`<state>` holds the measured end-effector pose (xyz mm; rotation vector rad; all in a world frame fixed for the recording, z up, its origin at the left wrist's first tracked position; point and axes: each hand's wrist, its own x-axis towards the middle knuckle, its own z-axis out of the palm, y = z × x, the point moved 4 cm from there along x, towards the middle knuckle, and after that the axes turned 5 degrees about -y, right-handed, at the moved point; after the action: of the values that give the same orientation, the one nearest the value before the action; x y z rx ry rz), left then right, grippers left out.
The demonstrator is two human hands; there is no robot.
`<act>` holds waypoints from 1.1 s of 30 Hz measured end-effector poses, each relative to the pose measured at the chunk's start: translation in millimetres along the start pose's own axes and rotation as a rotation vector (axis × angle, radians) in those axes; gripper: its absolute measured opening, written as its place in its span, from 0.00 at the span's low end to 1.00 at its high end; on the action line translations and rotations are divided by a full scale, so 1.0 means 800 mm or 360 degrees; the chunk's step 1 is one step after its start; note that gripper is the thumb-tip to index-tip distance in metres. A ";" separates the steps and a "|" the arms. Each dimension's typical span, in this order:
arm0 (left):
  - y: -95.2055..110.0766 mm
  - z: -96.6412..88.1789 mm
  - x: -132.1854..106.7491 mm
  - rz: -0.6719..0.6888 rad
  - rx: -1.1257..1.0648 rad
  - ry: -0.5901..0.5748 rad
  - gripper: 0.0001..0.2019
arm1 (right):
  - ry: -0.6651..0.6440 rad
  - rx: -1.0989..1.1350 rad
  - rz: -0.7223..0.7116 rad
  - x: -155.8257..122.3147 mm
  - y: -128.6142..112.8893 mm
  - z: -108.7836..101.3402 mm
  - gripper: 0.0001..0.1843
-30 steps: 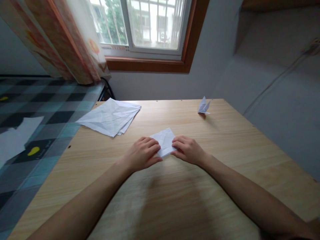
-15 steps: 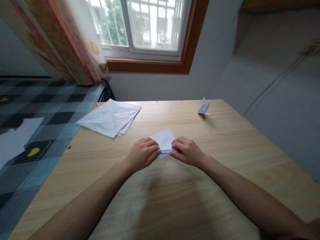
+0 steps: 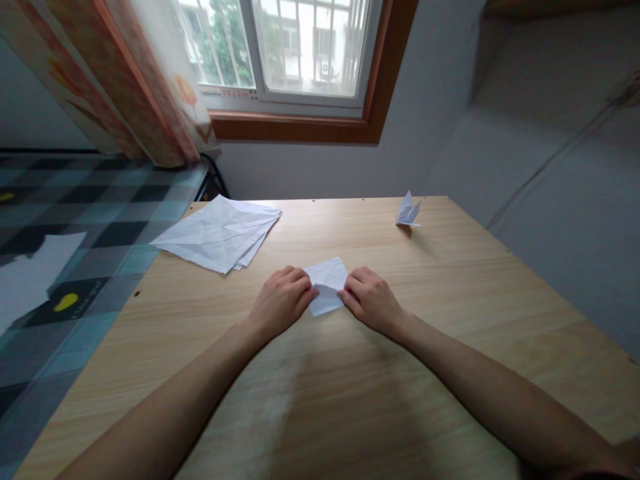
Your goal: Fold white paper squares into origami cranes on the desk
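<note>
Between my hands is a small folded sheet of white paper point(image 3: 327, 283), creased across its middle, over the centre of the wooden table. My left hand point(image 3: 284, 299) pinches its left edge, thumb toward me and fingers curled over the far side. On the opposite edge, my right hand point(image 3: 373, 298) grips the paper the same way. Both hands hide the sheet's side corners. Its lower flap lies toward me.
Several large creased white sheets point(image 3: 220, 233) are stacked at the table's point(image 3: 350, 400) back left. A folded paper figure point(image 3: 408, 211) stands at the back right. Left of the table, torn white paper point(image 3: 40, 273) lies on a checked cloth point(image 3: 120, 233).
A flap along the paper's near side has opened toward me, so more of the lower part shows. Both hands have shifted slightly away from me, still on the paper.
</note>
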<state>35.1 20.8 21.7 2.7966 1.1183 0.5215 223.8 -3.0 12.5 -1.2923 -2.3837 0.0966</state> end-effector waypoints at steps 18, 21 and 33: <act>0.028 -0.001 -0.003 0.0236 0.0271 -0.0130 0.17 | -0.0154 -0.0137 -0.0353 -0.014 -0.035 0.006 0.08; 0.019 0.004 -0.003 0.0137 0.0218 -0.0182 0.18 | -0.0169 -0.0126 -0.0663 -0.018 -0.052 0.012 0.08; 0.003 0.008 -0.009 0.0082 0.0080 -0.0459 0.25 | 0.0136 0.0383 -0.0201 -0.003 0.040 -0.009 0.21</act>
<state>33.9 14.6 13.7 2.8298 1.0132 0.0882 253.1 12.0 9.8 -1.0134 -2.2923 0.2760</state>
